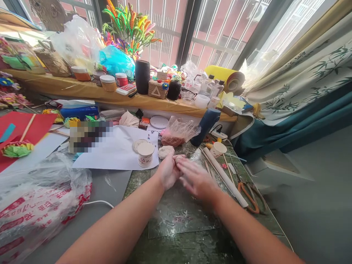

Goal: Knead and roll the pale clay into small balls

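A small lump of pale clay [180,157] sits between my two hands, mostly hidden by them. Whitish with powder, my left hand [168,172] is cupped under and beside it. Over the lump lies my right hand [196,179], its fingers long and pressed together, somewhat blurred by motion. Just beyond my left fingertips is a bigger white clay lump [166,151]. Below the hands, a clear sheet [181,216] dusted with white powder rests on the dark green tabletop. A pale rolling stick [225,178] and a pointed wooden tool [206,167] lie right of my right hand.
Paper cups [145,156] stand left on white paper [110,146]; another cup [219,148] is at right. Orange-handled scissors [249,196] lie near the right edge. Behind are a bag of brown clay [173,137] and a dark blue cylinder [205,126]. A plastic bag [41,198] covers the left.
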`<state>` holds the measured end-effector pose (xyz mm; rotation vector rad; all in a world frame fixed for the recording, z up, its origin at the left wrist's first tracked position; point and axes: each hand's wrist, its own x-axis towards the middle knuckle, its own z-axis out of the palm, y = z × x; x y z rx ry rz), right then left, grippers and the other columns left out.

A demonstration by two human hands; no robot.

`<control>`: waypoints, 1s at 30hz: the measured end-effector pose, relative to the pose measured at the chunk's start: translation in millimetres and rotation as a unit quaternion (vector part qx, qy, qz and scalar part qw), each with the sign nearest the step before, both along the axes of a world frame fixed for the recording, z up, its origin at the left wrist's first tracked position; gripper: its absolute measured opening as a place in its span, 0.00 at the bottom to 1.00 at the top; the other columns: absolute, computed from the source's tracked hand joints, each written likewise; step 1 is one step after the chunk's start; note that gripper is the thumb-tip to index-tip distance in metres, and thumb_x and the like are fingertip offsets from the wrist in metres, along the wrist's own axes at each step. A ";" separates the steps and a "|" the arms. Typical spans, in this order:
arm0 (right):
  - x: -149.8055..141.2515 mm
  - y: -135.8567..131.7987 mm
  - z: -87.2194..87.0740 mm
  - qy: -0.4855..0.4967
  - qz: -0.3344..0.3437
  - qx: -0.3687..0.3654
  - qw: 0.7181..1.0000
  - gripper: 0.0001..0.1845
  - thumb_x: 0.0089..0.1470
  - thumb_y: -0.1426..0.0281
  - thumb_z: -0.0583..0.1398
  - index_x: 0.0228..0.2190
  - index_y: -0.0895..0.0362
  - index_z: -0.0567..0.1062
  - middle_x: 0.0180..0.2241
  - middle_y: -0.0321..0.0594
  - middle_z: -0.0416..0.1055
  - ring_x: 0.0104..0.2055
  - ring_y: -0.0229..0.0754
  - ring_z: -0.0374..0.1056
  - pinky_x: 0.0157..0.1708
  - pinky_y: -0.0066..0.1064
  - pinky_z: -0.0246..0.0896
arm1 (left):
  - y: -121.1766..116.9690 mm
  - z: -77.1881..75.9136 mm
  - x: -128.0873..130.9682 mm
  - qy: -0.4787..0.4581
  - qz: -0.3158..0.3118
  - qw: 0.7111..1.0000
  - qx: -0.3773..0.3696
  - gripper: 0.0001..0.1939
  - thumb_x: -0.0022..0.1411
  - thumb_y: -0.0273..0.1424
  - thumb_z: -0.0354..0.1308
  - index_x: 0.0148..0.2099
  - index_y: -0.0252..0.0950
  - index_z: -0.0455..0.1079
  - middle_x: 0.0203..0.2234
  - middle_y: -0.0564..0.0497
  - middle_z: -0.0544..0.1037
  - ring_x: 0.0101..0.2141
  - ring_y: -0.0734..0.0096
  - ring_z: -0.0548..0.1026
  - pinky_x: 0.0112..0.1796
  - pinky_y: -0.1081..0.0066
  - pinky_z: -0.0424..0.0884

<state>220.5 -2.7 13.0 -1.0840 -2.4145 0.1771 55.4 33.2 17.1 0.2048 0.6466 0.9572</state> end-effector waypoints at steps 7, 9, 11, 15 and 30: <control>-12.7 -19.7 1.2 0.092 0.021 0.035 0.995 0.23 0.61 0.72 0.58 0.57 0.54 0.73 0.57 0.50 0.73 0.63 0.55 0.65 0.63 0.56 0.60 | -1.7 -2.0 5.1 -0.002 0.008 1.000 0.001 0.20 0.74 0.44 0.47 0.42 0.31 0.69 0.29 0.46 0.76 0.28 0.70 0.77 0.33 0.71 0.76; -13.9 -20.0 14.7 0.201 -0.045 -0.019 0.978 0.16 0.63 0.70 0.57 0.50 0.51 0.77 0.49 0.47 0.78 0.55 0.52 0.71 0.58 0.52 0.65 | -2.4 -1.0 5.1 -0.001 0.015 1.000 0.020 0.20 0.74 0.43 0.46 0.42 0.31 0.69 0.29 0.47 0.75 0.26 0.72 0.75 0.32 0.72 0.75; -18.8 -17.0 22.4 0.257 -0.097 -0.117 0.954 0.11 0.63 0.67 0.57 0.42 0.51 0.80 0.42 0.44 0.79 0.47 0.51 0.74 0.51 0.48 0.69 | -3.8 0.2 5.2 0.003 0.016 0.999 0.029 0.19 0.74 0.42 0.47 0.41 0.31 0.69 0.28 0.48 0.75 0.26 0.73 0.74 0.32 0.72 0.75; -30.5 -8.7 19.6 0.309 -0.138 -0.249 0.907 0.12 0.62 0.62 0.58 0.40 0.53 0.80 0.41 0.43 0.79 0.45 0.49 0.74 0.48 0.45 0.69 | -6.6 -0.2 6.6 -0.014 0.009 0.999 0.031 0.17 0.74 0.38 0.49 0.37 0.32 0.70 0.24 0.52 0.72 0.24 0.75 0.72 0.33 0.73 0.75; 107.6 84.0 60.5 -0.093 -0.387 -0.132 0.908 0.16 0.61 0.62 0.55 0.39 0.58 0.78 0.42 0.51 0.78 0.43 0.52 0.72 0.41 0.38 0.61 | -3.9 5.9 -1.5 0.043 0.025 0.998 -0.030 0.10 0.68 0.32 0.58 0.34 0.32 0.69 0.29 0.46 0.80 0.25 0.71 0.80 0.28 0.73 0.80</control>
